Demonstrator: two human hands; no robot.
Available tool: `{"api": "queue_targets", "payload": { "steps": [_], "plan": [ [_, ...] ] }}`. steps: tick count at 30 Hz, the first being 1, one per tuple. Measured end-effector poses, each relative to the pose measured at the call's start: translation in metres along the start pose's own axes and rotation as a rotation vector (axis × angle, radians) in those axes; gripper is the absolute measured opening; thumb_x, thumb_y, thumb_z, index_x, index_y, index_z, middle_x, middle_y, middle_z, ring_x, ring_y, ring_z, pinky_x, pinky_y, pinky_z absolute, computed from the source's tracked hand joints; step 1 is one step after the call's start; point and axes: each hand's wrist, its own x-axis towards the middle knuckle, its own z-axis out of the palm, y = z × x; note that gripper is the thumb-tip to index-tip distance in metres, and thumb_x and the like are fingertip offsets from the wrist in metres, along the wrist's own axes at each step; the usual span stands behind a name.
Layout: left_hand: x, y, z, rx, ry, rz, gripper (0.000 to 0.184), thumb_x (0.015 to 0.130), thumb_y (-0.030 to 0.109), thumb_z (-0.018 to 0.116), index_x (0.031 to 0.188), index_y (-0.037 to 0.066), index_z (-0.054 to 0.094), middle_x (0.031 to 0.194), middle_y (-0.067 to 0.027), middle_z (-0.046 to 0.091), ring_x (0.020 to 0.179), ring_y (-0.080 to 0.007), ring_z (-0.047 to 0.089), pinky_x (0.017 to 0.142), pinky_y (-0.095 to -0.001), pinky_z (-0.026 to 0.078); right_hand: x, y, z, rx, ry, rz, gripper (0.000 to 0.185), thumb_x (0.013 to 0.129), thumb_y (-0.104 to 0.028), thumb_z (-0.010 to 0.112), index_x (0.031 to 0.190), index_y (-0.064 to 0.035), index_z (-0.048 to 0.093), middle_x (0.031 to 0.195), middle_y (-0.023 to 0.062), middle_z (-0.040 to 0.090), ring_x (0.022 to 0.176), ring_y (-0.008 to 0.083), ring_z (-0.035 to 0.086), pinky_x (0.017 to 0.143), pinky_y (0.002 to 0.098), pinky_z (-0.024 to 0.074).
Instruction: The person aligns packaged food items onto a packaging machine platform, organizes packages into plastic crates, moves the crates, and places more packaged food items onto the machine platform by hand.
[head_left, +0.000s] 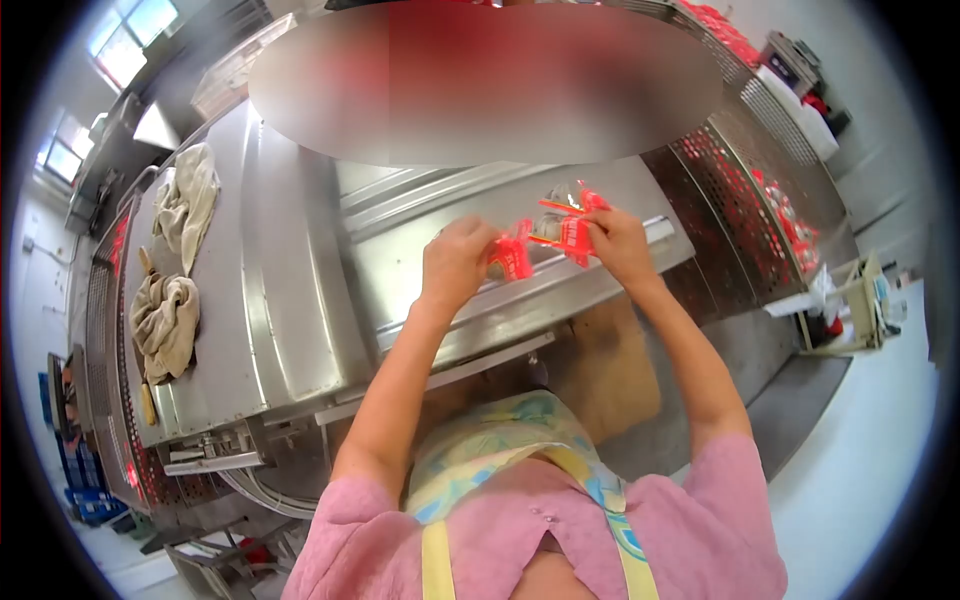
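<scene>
My left hand [457, 260] is closed with its fingertips pinching a small red and clear plastic packet [514, 254]. To its right, my right hand [622, 243] grips the edge of another red packet [565, 231] with a clear section and something dark inside. A further red-edged packet [566, 198] lies just beyond it; whether my right fingers hold that one too, I cannot tell. Both hands are above the steel worktop [400, 290], close together near its front rail.
Two crumpled cloths, one [188, 200] farther back and one [165, 325] nearer, lie on the steel surface at left. Perforated conveyors carrying red packets [785, 215] run at right. A small stand [865, 300] is beyond. The top middle is blurred out.
</scene>
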Motion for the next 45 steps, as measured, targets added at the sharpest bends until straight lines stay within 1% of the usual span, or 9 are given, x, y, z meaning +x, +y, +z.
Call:
{"api": "queue_targets", "payload": {
  "steps": [7, 11, 17, 22, 25, 32, 41, 42, 45],
  "plan": [
    [0.023, -0.018, 0.040, 0.106, -0.165, -0.095, 0.023, 0.070, 0.008, 0.070, 0.092, 0.014, 0.065, 0.087, -0.0048, 0.059, 0.079, -0.0276, 0.060, 0.063, -0.0382, 0.049, 0.040, 0.053, 0.023, -0.025, -0.229, -0.093, 0.016, 0.078, -0.010, 0.062, 0.092, -0.0052, 0.066, 0.088, 0.0145, 0.061, 0.081, 0.0348, 0.060, 0.068, 0.0411, 0.0484],
    [0.013, -0.009, 0.034, 0.093, -0.219, -0.219, 0.048, 0.073, 0.004, 0.067, 0.118, 0.019, 0.058, 0.092, -0.0069, 0.061, 0.083, -0.0296, 0.060, 0.066, -0.0384, 0.050, 0.035, 0.047, 0.008, -0.037, -0.469, -0.094, 0.027, 0.078, -0.012, 0.064, 0.105, -0.0068, 0.062, 0.098, 0.0150, 0.058, 0.085, 0.0356, 0.059, 0.071, 0.0416, 0.0484],
    [-0.020, -0.010, 0.015, 0.024, -0.011, -0.537, 0.062, 0.078, 0.002, 0.066, 0.135, 0.010, 0.043, 0.092, -0.0111, 0.061, 0.076, -0.0253, 0.060, 0.064, -0.0357, 0.049, 0.057, 0.018, -0.029, -0.007, -0.730, -0.052, 0.042, 0.081, -0.015, 0.066, 0.121, -0.0093, 0.056, 0.108, 0.0158, 0.057, 0.082, 0.0337, 0.061, 0.072, 0.0391, 0.0492],
    [-0.043, -0.015, -0.011, 0.026, 0.139, -0.608, 0.060, 0.077, 0.002, 0.066, 0.133, 0.006, 0.044, 0.081, -0.0108, 0.056, 0.071, -0.0273, 0.056, 0.062, -0.0353, 0.047, 0.074, -0.025, -0.048, -0.101, -0.666, -0.078, 0.034, 0.083, -0.013, 0.064, 0.116, -0.0037, 0.059, 0.093, 0.0139, 0.064, 0.067, 0.0255, 0.063, 0.064, 0.0340, 0.0497],
    [-0.061, -0.020, -0.018, 0.051, 0.171, -0.518, 0.059, 0.076, 0.000, 0.066, 0.131, 0.006, 0.046, 0.082, -0.0102, 0.057, 0.070, -0.0260, 0.056, 0.061, -0.0343, 0.047, 0.066, -0.068, -0.015, 0.403, -0.744, 0.161, 0.024, 0.089, -0.019, 0.060, 0.106, -0.0018, 0.063, 0.091, 0.0093, 0.065, 0.066, 0.0160, 0.063, 0.061, 0.0299, 0.0487],
    [-0.082, -0.021, -0.024, -0.461, 0.233, -0.791, 0.049, 0.080, 0.004, 0.064, 0.126, 0.003, 0.048, 0.088, -0.0076, 0.058, 0.070, -0.0169, 0.057, 0.060, -0.0285, 0.047, -0.003, -0.087, 0.135, 1.078, -0.956, 1.282, 0.048, 0.095, -0.046, 0.046, 0.101, -0.0002, 0.056, 0.082, 0.0094, 0.065, 0.061, 0.0147, 0.060, 0.053, 0.0260, 0.0472],
    [-0.070, -0.077, -0.001, -0.122, -0.307, -1.136, 0.032, 0.075, 0.030, 0.071, 0.088, 0.001, 0.067, 0.076, -0.0166, 0.067, 0.076, -0.0336, 0.065, 0.068, -0.0423, 0.049, -0.021, -0.089, 0.151, 0.800, -0.865, 1.146, 0.037, 0.096, -0.033, 0.049, 0.097, 0.0029, 0.057, 0.074, 0.0129, 0.065, 0.050, 0.0133, 0.058, 0.040, 0.0239, 0.0419],
    [-0.067, -0.085, -0.001, -0.165, -0.431, -1.156, 0.034, 0.075, 0.029, 0.075, 0.091, 0.000, 0.069, 0.075, -0.0113, 0.067, 0.063, -0.0181, 0.062, 0.058, -0.0299, 0.048, -0.022, -0.090, 0.150, 0.802, -0.852, 1.138, 0.035, 0.096, -0.032, 0.050, 0.096, 0.0030, 0.057, 0.073, 0.0129, 0.065, 0.049, 0.0133, 0.057, 0.040, 0.0243, 0.0417],
    [-0.077, -0.102, 0.005, -0.801, -0.393, -1.417, 0.026, 0.077, 0.026, 0.075, 0.086, 0.002, 0.069, 0.068, -0.0032, 0.063, 0.053, -0.0082, 0.052, 0.046, -0.0224, 0.039, -0.023, -0.079, 0.154, 0.878, -0.913, 1.167, 0.031, 0.094, -0.031, 0.053, 0.095, -0.0002, 0.059, 0.075, 0.0101, 0.066, 0.053, 0.0116, 0.058, 0.042, 0.0234, 0.0430]
  ]
}}
